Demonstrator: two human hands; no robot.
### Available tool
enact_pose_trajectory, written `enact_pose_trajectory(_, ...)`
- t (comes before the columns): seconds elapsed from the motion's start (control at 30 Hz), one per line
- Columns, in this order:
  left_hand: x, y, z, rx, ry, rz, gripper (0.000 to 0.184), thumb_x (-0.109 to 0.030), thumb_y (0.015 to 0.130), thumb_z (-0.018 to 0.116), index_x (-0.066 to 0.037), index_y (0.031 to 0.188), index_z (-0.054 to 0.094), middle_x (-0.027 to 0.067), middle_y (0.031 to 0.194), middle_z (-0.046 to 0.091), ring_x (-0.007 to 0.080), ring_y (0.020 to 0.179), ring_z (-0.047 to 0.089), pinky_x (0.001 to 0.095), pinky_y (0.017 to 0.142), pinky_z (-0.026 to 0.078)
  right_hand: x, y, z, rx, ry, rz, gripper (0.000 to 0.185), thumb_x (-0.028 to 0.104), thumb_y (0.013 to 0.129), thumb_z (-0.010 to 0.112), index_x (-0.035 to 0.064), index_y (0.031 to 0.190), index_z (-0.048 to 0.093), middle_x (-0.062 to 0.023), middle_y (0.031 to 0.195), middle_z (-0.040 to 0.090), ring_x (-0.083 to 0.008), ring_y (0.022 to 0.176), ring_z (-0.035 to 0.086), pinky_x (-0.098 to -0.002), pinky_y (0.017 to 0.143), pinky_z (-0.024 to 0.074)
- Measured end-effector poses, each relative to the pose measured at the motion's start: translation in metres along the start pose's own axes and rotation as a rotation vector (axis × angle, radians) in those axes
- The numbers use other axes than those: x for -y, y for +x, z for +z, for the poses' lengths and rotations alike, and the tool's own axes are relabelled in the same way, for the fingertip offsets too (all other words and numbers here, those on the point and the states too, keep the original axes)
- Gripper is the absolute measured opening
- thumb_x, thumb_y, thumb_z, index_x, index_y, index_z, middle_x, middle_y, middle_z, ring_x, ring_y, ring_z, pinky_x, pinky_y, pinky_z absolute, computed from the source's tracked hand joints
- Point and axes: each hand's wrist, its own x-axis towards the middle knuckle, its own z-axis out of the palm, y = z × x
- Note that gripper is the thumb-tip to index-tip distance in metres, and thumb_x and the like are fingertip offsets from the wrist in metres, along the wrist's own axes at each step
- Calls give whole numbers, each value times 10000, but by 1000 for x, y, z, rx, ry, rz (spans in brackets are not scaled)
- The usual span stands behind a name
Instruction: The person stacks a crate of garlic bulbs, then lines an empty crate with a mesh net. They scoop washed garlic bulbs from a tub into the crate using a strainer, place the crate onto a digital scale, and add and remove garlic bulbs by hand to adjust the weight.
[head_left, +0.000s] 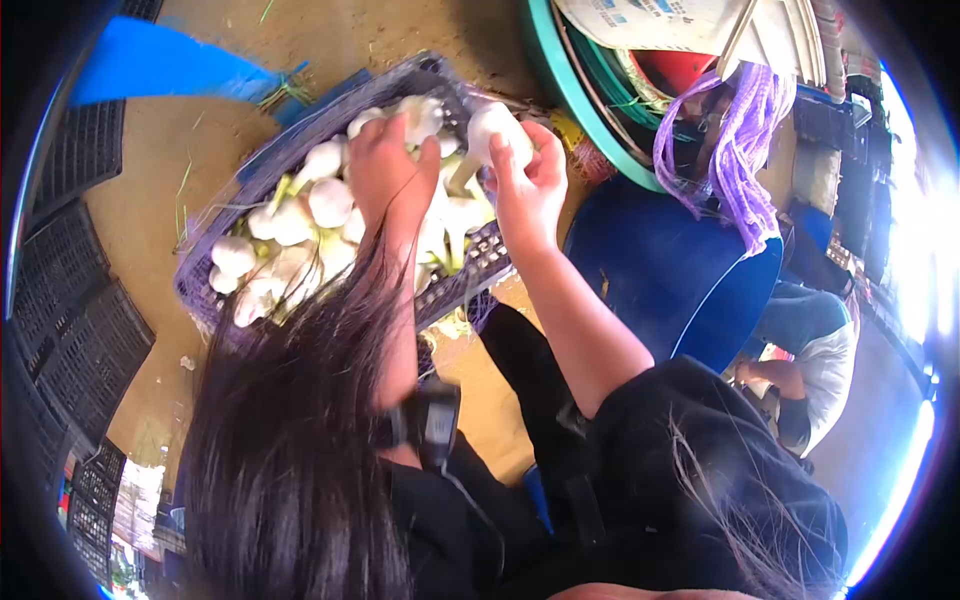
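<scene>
A dark purple plastic crate (490, 252) full of garlic bulbs (330, 203) with trimmed green stems sits in front of me. My right hand (532, 190), above the crate's right end, grips a large white garlic bulb (498, 130) between thumb and fingers, its stem pointing down. Over the middle of the crate, my left hand (392, 180) rests on the bulbs with its thumb apart from the fingers. Another bulb (422, 115) lies just beyond its fingertips. What is under the left palm is hidden.
A blue barrel (670, 270) stands right of my forearm, with a teal tub (545, 80) and purple netting (745, 150) behind it. Black crates (85, 285) line the left. A blue blurred object (165, 65) is at upper left. Another person (815, 370) sits at far right.
</scene>
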Motion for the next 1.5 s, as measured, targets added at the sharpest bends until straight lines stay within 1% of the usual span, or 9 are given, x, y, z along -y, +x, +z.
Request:
enact_pose_trajectory(0.13,-23,20,37,19,405,-115,465,-266,652,693,-88,1057,548,108,983,583,308,938,513,413,783,403,17,6,-23,152,-89,-78,463,199,725,714,5,1079,488,-112,806,618,-118,713,588,-264,633,482)
enact_pose_trajectory(0.3,1,4,7,-292,168,-2,502,-241,620,709,-86,1069,545,123,939,592,311,904,529,426,777,398,37,5,-5,346,-194,-45,561,279,648,758,7,1081,528,-173,882,636,-229,806,638,-322,715,504)
enact_pose_trajectory(0.43,13,-43,-43,-322,172,-409,670,-229,615,750,-15,1186,473,190,1065,540,301,974,532,388,855,426,10,4,38,247,-296,-162,578,167,684,711,11,1184,467,-265,1225,440,-340,1039,529,-369,834,463)
enact_pose_trajectory(0.97,2,-41,-20,-390,-255,-423,642,-244,630,723,-27,1181,477,183,1034,512,302,1005,497,378,872,399,-33,64,60,736,-1054,-993,466,117,833,404,-11,1280,368,-133,1371,335,-272,1275,313,-350,1003,339)
enact_pose_trajectory(1.1,-12,-29,-24,-384,-295,-452,602,-158,682,713,13,1193,446,128,1089,545,177,963,543,301,837,439,-22,68,46,825,-1063,-1115,437,128,831,422,-15,1243,399,-133,1363,334,-269,1257,335,-355,995,348)
enact_pose_trajectory(1.23,-7,-27,-15,-168,-622,-425,613,-210,678,711,20,1180,444,240,1233,409,318,1060,512,381,905,405,1,41,-26,1027,-1206,-1107,282,162,795,548,70,1061,547,-82,1106,564,-246,1019,542,-353,809,461)
enact_pose_trajectory(1.3,2,-32,14,37,116,33,716,-281,684,722,23,1239,386,312,1298,302,415,1193,358,471,990,287,20,34,-51,1054,-1219,-951,219,184,797,547,61,975,586,-95,996,600,-253,925,577,-366,773,468)
enact_pose_trajectory(1.37,-4,-41,23,149,160,43,805,-378,703,693,20,1296,322,352,1334,197,466,1263,181,536,1021,152,30,40,-60,1069,-1220,-812,195,207,799,546,51,888,624,-109,887,636,-260,830,612,-379,736,475)
enact_pose_trajectory(1.5,6,-29,-1,27,181,88,785,-405,726,665,-58,1337,315,310,1378,152,420,1292,149,532,1018,133,44,76,-33,374,-481,-366,315,285,798,560,13,947,618,-148,888,645,-285,841,615,-341,754,471)
